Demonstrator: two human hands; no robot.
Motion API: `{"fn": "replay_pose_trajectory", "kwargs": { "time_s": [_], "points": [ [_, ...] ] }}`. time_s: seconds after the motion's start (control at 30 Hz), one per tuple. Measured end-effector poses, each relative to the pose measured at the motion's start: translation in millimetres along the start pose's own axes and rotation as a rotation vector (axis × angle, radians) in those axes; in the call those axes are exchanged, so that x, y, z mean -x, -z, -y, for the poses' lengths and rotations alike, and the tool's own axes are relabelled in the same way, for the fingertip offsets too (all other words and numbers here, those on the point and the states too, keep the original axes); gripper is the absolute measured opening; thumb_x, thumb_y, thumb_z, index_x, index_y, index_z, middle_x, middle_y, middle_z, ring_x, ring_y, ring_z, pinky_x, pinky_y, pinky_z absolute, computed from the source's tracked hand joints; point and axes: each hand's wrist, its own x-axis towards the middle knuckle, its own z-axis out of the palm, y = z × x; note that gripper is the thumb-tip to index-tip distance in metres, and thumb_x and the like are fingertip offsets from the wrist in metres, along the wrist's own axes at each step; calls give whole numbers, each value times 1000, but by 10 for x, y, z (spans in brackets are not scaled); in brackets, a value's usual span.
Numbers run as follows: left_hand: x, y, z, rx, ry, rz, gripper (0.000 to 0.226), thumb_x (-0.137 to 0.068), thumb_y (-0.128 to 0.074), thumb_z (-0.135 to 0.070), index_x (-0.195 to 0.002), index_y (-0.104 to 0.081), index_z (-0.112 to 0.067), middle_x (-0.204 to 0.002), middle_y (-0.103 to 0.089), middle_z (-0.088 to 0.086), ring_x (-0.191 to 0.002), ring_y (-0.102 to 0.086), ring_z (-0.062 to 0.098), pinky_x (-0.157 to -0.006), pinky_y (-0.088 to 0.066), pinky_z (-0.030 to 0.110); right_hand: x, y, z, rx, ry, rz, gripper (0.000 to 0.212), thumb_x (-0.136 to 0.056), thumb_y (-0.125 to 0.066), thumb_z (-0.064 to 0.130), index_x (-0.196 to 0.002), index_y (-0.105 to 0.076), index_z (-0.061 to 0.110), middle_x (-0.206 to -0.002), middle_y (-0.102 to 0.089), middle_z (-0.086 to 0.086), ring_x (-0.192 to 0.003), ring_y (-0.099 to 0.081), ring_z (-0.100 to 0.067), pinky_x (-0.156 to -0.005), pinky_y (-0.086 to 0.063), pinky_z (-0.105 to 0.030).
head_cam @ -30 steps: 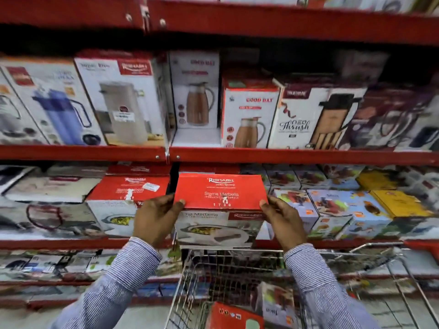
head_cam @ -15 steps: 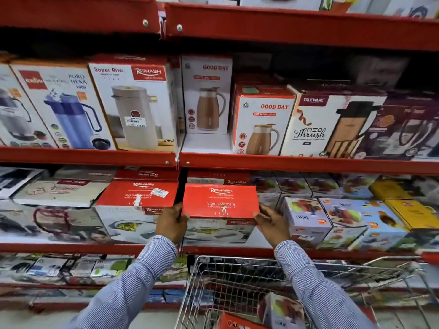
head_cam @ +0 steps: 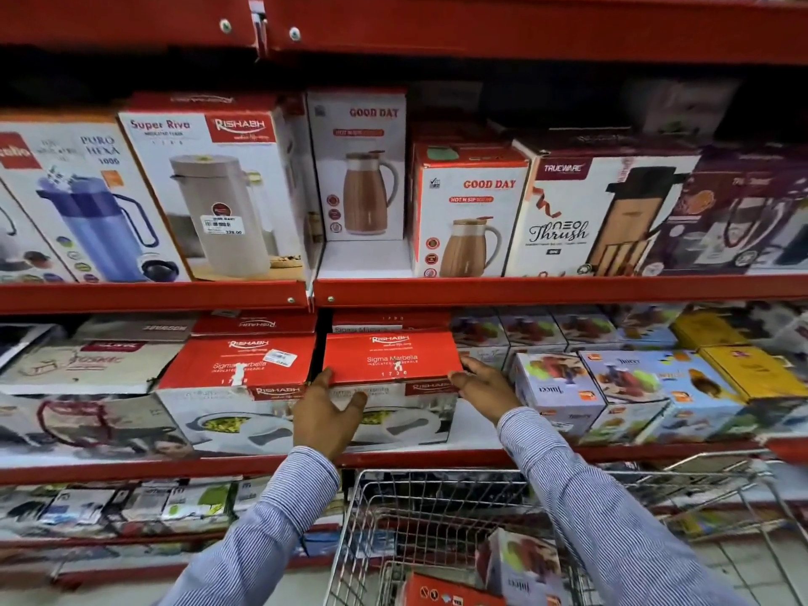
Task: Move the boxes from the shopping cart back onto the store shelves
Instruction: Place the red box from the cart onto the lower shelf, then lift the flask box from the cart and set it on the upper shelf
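Both hands have pushed the red casserole box (head_cam: 392, 358) deeper onto the middle shelf (head_cam: 546, 454); left hand (head_cam: 325, 415) at its 7 o'clock, right hand (head_cam: 483, 384) at 3, fingers loosened, merely touching. Cart (head_cam: 437, 518) boxes remain.

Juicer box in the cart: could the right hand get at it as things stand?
Probably yes. The right hand rests open against the Sigma Marbella box on the shelf, and the juicer box lies in the open-topped cart below, with nothing over it.
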Motion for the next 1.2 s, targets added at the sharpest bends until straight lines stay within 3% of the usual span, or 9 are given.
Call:
{"fn": "replay_pose_trajectory", "kwargs": {
  "time_s": [0.27,0.4,0.5,0.67,0.8,0.9,1.03,1.1,1.2],
  "points": [
    [48,-78,50,-248,-86,47,79,-82,-69,-37,-147,-32,-13,-151,-29,21,-138,-36,40,-113,-33,45,62,19,45,52,23,125,78,-80,-72,33,-147,-31,30,-134,-59,6,-113,-62,-16,-109,-43,-43],
    [73,-93,125,-276,-162,10,78,-82,-69,-35,-147,-32,-12,-151,-28,19,-135,-40,39,-110,-38,43,153,18,-33,29,40,132,91,-75,-75,41,-150,-26,30,-150,-45,2,-131,-49,-20,-112,-38,-42],
    [196,-151,284,-304,-246,10,79,-83,-66,-36,-148,-29,-12,-155,-24,20,-143,-31,35,-110,-38,42,392,16,-194,8,38,71,83,-83,-72,31,-151,-25,24,-155,-34,1,-141,-37,-20,-110,-36,-38],
    [618,-526,806,-311,-294,200,74,-84,-64,-38,-148,-32,-17,-158,-29,10,-144,-32,29,-114,-36,47,931,-29,-936,-60,-89,-50,66,-88,-66,20,-146,-35,18,-145,-42,2,-135,-41,-19,-108,-41,-41],
    [1024,-970,1345,-167,43,484,85,-72,-70,-50,-141,-42,-11,-145,-50,9,-133,-48,27,-110,-41,39,1242,-169,-1761,166,-357,-3,63,-92,-59,34,-146,-35,12,-151,-41,-6,-138,-41,-26,-111,-36,-35],
    [1179,-1314,1669,-10,405,654,120,-43,-72,-75,-140,-41,-11,-147,-46,15,-134,-46,31,-110,-40,45,1395,-307,-2331,283,-586,138,74,-84,-47,63,-133,-47,7,-131,-60,-13,-131,-49,-34,-91,-45,-29],
    [1280,-1587,1857,1,646,717,85,-63,-73,-55,-132,-48,-13,-137,-55,14,-122,-55,33,-103,-48,47,1557,-450,-2752,173,-779,152,75,-80,-47,71,-116,-63,7,-112,-69,-14,-97,-68,-31,-83,-54,-38],
    [1322,-1611,1831,-16,637,697,70,-61,-67,-47,-122,-55,-14,-118,-66,10,-103,-65,28,-93,-54,44,1617,-497,-2680,-19,-875,109,63,-87,-50,58,-114,-62,2,-113,-68,-16,-98,-68,-31,-79,-53,-37],
    [1334,-1601,1793,42,644,672,42,-59,-59,-38,-92,-64,-13,-86,-71,7,-81,-67,26,-83,-55,41,1679,-513,-2551,-163,-895,65,50,-89,-52,49,-114,-61,6,-120,-67,-17,-106,-64,-32,-89,-48,-39]
  ]
}}
